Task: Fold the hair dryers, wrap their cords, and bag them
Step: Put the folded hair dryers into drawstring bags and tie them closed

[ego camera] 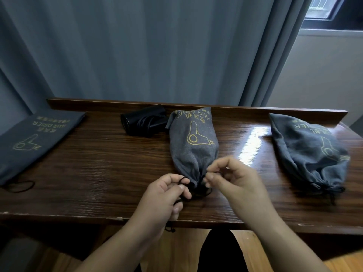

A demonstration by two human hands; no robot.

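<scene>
A filled grey drawstring bag (193, 142) with a yellow hair-dryer print lies in the middle of the wooden table (98, 173), its gathered mouth toward me. My left hand (167, 195) grips the black drawstring (183, 180) at the left of the mouth. My right hand (229, 177) pinches the cord at the right of the mouth. Behind the bag lies a black hair dryer (144, 120) with its cord wrapped round it. A second filled bag (310, 152), cinched shut, lies at the right. A flat bag (33, 138) lies at the left.
A raised wooden lip (117, 104) runs along the table's back edge, with grey curtains (137, 46) behind it. A window (324, 8) shows at the top right. My legs and a wooden floor (253, 250) lie below the table's front edge.
</scene>
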